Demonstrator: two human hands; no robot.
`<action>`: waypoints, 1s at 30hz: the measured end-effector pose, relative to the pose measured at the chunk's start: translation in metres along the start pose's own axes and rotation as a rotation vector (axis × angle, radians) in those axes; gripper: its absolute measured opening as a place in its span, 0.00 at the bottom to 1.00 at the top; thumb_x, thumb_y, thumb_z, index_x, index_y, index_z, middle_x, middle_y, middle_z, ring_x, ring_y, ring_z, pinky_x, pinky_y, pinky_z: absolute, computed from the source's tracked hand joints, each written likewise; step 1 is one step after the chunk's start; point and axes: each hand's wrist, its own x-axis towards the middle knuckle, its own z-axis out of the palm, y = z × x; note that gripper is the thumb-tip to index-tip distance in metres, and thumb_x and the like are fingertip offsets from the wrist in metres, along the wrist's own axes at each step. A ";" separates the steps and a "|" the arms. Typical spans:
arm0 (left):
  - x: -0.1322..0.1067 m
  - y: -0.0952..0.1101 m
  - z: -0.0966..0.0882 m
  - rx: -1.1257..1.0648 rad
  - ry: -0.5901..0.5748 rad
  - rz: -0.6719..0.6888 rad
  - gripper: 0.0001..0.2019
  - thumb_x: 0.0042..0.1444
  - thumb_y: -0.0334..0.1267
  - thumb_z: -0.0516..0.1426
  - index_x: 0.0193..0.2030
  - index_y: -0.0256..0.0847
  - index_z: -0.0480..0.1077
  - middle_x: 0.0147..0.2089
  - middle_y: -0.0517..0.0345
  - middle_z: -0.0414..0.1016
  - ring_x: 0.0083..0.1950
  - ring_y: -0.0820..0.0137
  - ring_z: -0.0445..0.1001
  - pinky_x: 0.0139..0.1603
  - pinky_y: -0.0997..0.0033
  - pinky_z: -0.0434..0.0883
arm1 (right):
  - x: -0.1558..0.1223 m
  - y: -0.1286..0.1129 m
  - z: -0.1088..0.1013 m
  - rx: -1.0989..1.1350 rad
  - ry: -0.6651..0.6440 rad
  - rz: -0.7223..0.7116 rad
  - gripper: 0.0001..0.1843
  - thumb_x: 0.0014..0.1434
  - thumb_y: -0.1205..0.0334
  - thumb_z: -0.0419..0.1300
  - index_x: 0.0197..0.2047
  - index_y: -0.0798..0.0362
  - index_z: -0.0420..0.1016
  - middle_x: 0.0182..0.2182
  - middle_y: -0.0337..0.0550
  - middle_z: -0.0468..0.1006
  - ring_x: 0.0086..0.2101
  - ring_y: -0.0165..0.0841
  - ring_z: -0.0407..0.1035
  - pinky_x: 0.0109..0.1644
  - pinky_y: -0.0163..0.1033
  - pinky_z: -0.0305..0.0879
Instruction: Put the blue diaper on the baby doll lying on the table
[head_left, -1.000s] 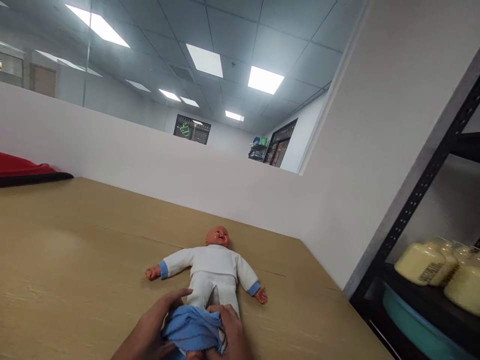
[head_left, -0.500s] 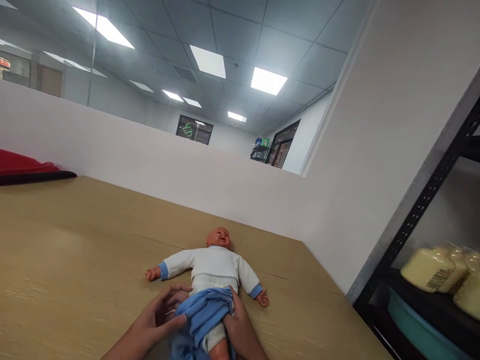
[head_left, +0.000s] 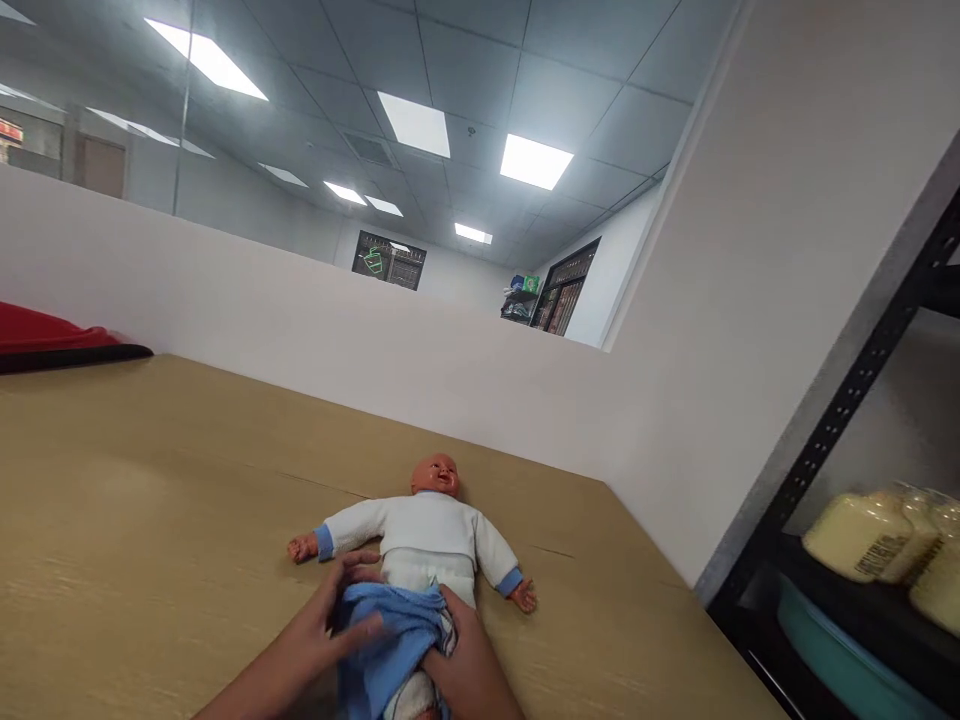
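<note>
A baby doll (head_left: 429, 530) in a white top with blue cuffs lies on its back on the table, arms spread and head away from me. A blue cloth (head_left: 390, 630) lies bunched over its lower body and legs. White fabric shows on one leg below the cloth. At the cloth's left side is my left hand (head_left: 330, 625), its fingers apart and its blurred thumb over the cloth. My right hand (head_left: 469, 655) grips the cloth's right edge between thumb and fingers, beside the doll's hip. The doll's feet are out of view.
The wooden table (head_left: 165, 500) meets a white low wall (head_left: 360, 350) with glass above. A red item with a black edge (head_left: 60, 340) sits at the far left. To the right, a black metal shelf (head_left: 825, 430) holds pale yellow packages (head_left: 862, 540) and a teal basin (head_left: 840, 650).
The blue cloth has shifted left and its right edge is pulled inward, baring more of the doll's right-hand side. My right hand moved slightly left with it; my left thumb moved right.
</note>
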 end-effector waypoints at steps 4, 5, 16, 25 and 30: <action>-0.013 0.004 0.014 0.018 -0.167 -0.012 0.46 0.51 0.49 0.70 0.70 0.48 0.50 0.59 0.46 0.75 0.60 0.50 0.77 0.63 0.52 0.73 | 0.001 -0.017 0.002 0.075 -0.054 0.120 0.43 0.51 0.57 0.68 0.69 0.64 0.69 0.64 0.63 0.74 0.65 0.50 0.68 0.73 0.52 0.60; -0.013 0.005 0.014 0.005 -0.194 -0.017 0.44 0.53 0.48 0.69 0.70 0.48 0.49 0.58 0.47 0.75 0.58 0.51 0.78 0.62 0.53 0.73 | 0.001 -0.023 -0.001 0.090 -0.072 0.112 0.44 0.51 0.58 0.68 0.69 0.64 0.69 0.65 0.64 0.73 0.65 0.51 0.68 0.73 0.51 0.60; -0.017 -0.001 -0.018 0.070 -0.336 -0.028 0.35 0.59 0.45 0.62 0.71 0.48 0.55 0.58 0.51 0.76 0.60 0.53 0.77 0.63 0.54 0.72 | -0.042 -0.012 -0.037 -0.197 -0.138 -0.033 0.25 0.50 0.63 0.68 0.54 0.51 0.82 0.52 0.55 0.84 0.53 0.53 0.78 0.59 0.51 0.72; -0.003 0.061 0.030 0.284 -0.368 -0.019 0.43 0.52 0.41 0.67 0.73 0.48 0.57 0.68 0.49 0.71 0.69 0.47 0.68 0.71 0.51 0.65 | -0.045 -0.050 -0.044 0.244 -0.056 0.071 0.35 0.62 0.44 0.64 0.66 0.52 0.67 0.63 0.51 0.76 0.62 0.44 0.70 0.66 0.41 0.64; 0.020 0.048 0.018 0.197 -0.490 -0.049 0.34 0.60 0.48 0.57 0.73 0.49 0.58 0.63 0.55 0.76 0.67 0.49 0.70 0.67 0.53 0.69 | -0.037 -0.070 -0.074 0.079 -0.132 0.046 0.28 0.64 0.40 0.64 0.57 0.51 0.75 0.51 0.48 0.82 0.53 0.47 0.74 0.59 0.46 0.66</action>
